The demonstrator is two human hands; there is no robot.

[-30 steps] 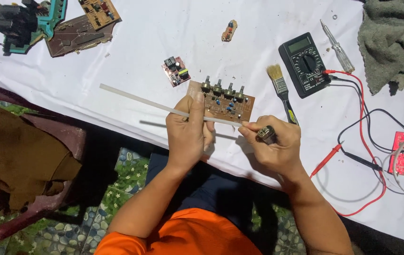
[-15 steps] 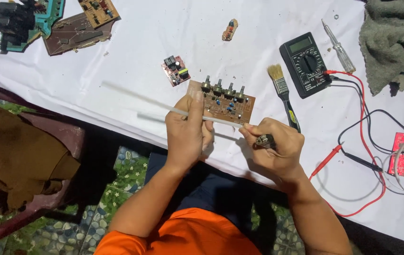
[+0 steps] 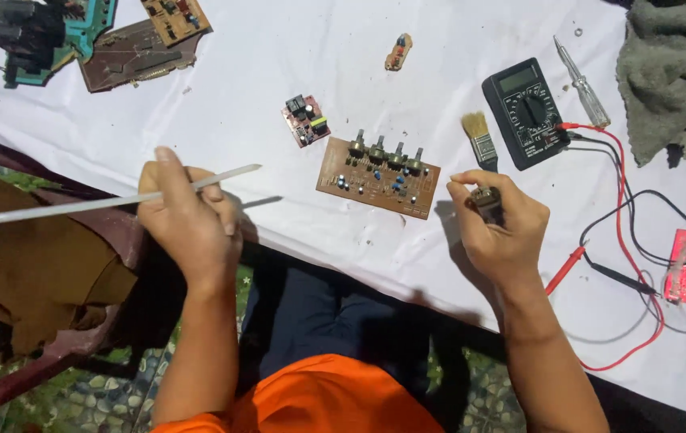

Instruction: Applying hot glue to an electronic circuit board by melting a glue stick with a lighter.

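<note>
Board (image 3: 377, 178) lies flat on the cloth (image 3: 223, 96) between both hands — untouched. Left hand (image 3: 189, 227) is clenched on a white rod (image 3: 102, 203); right hand (image 3: 502, 228) grips a small dark tool (image 3: 487, 202). Rod tip is best kept low and steady near the pots (image 3: 387, 150).

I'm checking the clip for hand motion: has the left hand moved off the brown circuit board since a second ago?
Yes. The left hand, gripping the white rod, has shifted left, clear of the brown circuit board, which lies uncovered on the tablecloth.
</note>
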